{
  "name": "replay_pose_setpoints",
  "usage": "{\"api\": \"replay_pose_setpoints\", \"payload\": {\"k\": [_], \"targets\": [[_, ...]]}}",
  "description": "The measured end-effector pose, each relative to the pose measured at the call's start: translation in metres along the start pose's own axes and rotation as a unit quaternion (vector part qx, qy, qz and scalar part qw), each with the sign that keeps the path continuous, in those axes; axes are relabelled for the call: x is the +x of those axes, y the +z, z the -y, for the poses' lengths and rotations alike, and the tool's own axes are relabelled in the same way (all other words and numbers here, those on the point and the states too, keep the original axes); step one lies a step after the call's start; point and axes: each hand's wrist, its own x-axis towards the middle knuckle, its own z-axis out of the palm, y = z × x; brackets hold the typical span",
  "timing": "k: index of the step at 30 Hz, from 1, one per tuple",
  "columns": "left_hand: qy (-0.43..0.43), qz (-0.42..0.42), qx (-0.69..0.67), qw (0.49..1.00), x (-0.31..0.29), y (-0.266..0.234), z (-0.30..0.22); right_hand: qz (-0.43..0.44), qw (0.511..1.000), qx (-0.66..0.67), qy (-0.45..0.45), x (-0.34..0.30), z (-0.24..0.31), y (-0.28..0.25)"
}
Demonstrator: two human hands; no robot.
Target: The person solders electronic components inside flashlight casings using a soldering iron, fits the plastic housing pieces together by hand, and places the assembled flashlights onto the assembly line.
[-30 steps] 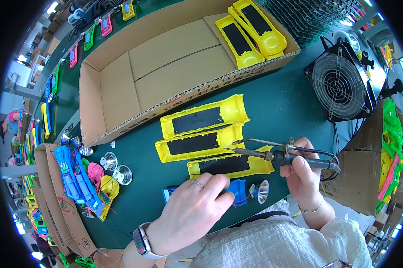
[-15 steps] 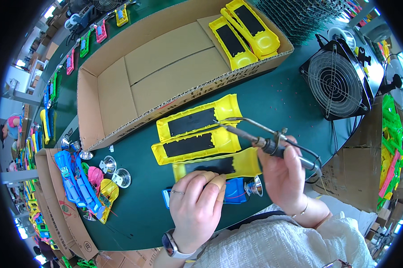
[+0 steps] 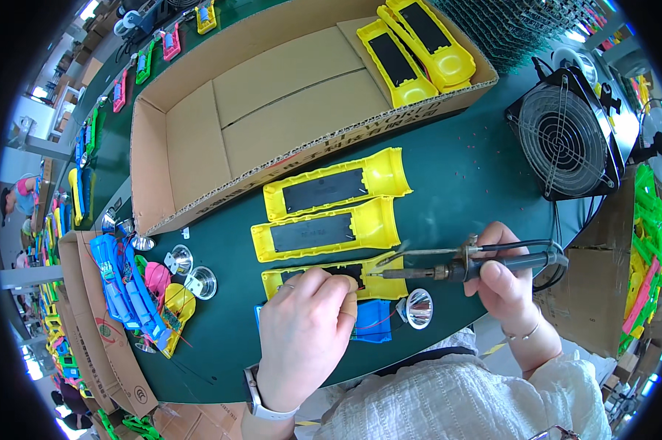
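Three yellow plastic half casings with black inner panels lie on the green table: a far one [image 3: 324, 189], a middle one [image 3: 313, 232] and a near one [image 3: 386, 282]. My left hand [image 3: 309, 330], with wrapped fingertips, is bent closed over the near casing; part of that casing is hidden beneath it. In my right hand [image 3: 510, 282] is a soldering iron [image 3: 452, 270] with a thin metal tube clamped along it. Its tip points left, at the right end of the near casing. Just below lies a blue casing [image 3: 373, 323] with red wires, beside a silver reflector cup [image 3: 419, 309].
A cardboard box [image 3: 287, 95] holds more yellow casings [image 3: 448, 66] at the far right. A caged fan [image 3: 563, 136] stands on the right. Blue casings [image 3: 129, 286] and reflectors [image 3: 201, 282] are piled at left, by another carton [image 3: 100, 330].
The iron has swung down to near level, its tip now by the near casing. That casing has shifted left, and my left hand has moved slightly left and down.
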Motion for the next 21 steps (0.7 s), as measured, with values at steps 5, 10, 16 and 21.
{"api": "replay_pose_setpoints", "payload": {"k": [5, 10, 16, 21], "targets": [[0.000, 0.024, 0.031, 0.999, 0.003, -0.002, -0.005, 0.072, 0.986, -0.131, 0.066, 0.009, 0.008, -0.008], [-0.003, 0.024, 0.042, 0.999, 0.002, 0.000, -0.006, 0.083, 0.980, -0.165, 0.080, 0.014, 0.008, -0.004], [-0.002, 0.017, 0.042, 0.999, 0.002, -0.001, -0.006, 0.096, 0.973, -0.190, 0.086, 0.015, 0.009, -0.002], [-0.001, 0.006, 0.032, 0.999, 0.000, 0.000, -0.004, 0.111, 0.967, -0.221, 0.069, 0.014, 0.009, 0.000]]}}
